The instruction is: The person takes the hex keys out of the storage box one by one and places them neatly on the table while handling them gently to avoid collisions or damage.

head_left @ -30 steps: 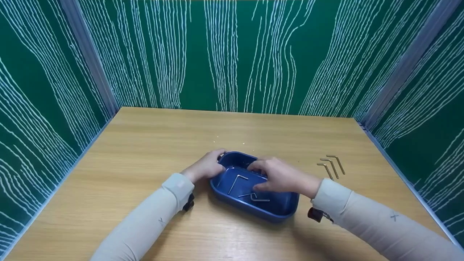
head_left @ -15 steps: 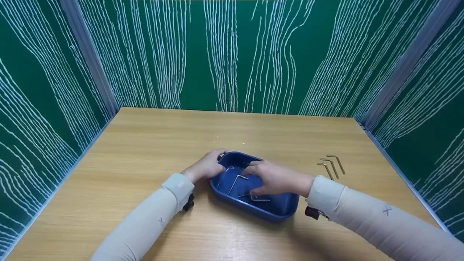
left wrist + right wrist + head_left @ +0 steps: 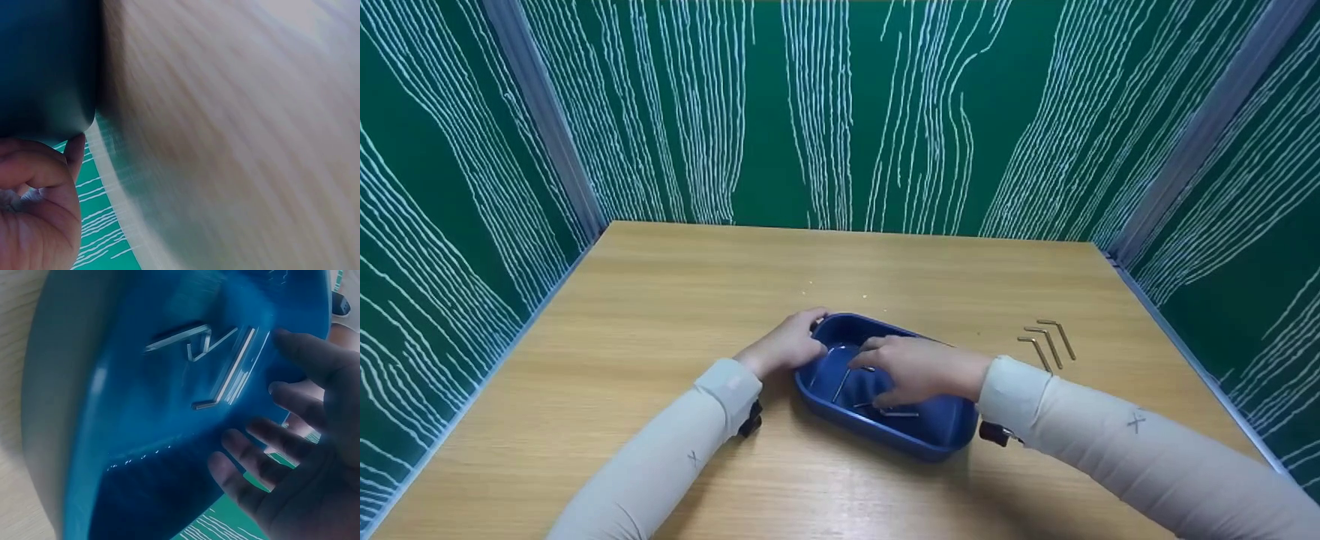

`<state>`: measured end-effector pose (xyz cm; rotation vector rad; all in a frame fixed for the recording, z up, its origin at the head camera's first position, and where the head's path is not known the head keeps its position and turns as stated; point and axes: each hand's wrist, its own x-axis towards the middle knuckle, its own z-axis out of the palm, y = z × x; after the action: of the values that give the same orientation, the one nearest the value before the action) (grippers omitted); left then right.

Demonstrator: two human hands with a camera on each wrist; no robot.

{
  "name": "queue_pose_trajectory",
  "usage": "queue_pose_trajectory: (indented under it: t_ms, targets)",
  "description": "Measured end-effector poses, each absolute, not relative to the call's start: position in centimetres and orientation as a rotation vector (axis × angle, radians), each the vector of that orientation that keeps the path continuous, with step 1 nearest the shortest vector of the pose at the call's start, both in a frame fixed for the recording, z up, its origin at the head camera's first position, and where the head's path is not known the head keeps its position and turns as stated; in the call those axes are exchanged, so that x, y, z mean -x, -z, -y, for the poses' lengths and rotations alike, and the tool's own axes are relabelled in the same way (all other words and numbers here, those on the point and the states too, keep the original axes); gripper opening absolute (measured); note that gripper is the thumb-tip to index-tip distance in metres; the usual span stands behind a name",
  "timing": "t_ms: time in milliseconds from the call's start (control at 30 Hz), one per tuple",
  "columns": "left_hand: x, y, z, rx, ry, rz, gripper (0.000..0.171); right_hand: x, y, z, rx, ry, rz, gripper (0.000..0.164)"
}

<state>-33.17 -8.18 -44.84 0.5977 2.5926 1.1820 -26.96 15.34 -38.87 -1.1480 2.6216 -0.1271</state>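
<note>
A blue plastic bin (image 3: 877, 433) sits slantwise on the table. My left hand (image 3: 789, 345) grips its left end, thumb over the rim and fingers outside; in the left wrist view the curled fingers lie against the bin's wall (image 3: 45, 67). Over the bin's inside hovers my right hand (image 3: 919, 367), fingers spread and holding nothing. Silver hex keys lie on the bin floor: one long hex key (image 3: 232, 371) apart, and a thicker hex key (image 3: 177, 338) beside a thin hex key (image 3: 212, 346). From the head view, my right hand partly covers them.
Right of the bin, three brass-coloured hex keys lie roughly parallel on the table: a far one (image 3: 1065, 339), a middle one (image 3: 1049, 345) and a near one (image 3: 1036, 351). A few tiny specks dot the table behind the bin. Green walls with white lines (image 3: 877, 112) enclose the table.
My right hand has moved left and a little nearer within the bin, now overlapping the long silver hex key in the head view. The left hand and bin stay put.
</note>
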Motion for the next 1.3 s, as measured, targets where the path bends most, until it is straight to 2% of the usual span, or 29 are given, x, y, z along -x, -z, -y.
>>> queue_pose_trajectory:
  t_ms: [367, 833, 1300]
  targets:
    - [33.4, 45.0, 8.0, -0.570, -1.165, -2.608, 0.065, 27.6, 39.5, -14.4, 1.076, -0.055, -2.540, 0.058]
    - [33.2, 45.0, 8.1, -0.625, -1.172, -2.610, 0.052, 27.6, 39.6, -14.0, 1.005, -0.151, -2.450, 0.067]
    - [33.2, 44.9, 8.2, -0.597, -1.164, -2.617, 0.052, 27.4, 39.9, -14.2, 0.979, -0.165, -2.418, 0.060]
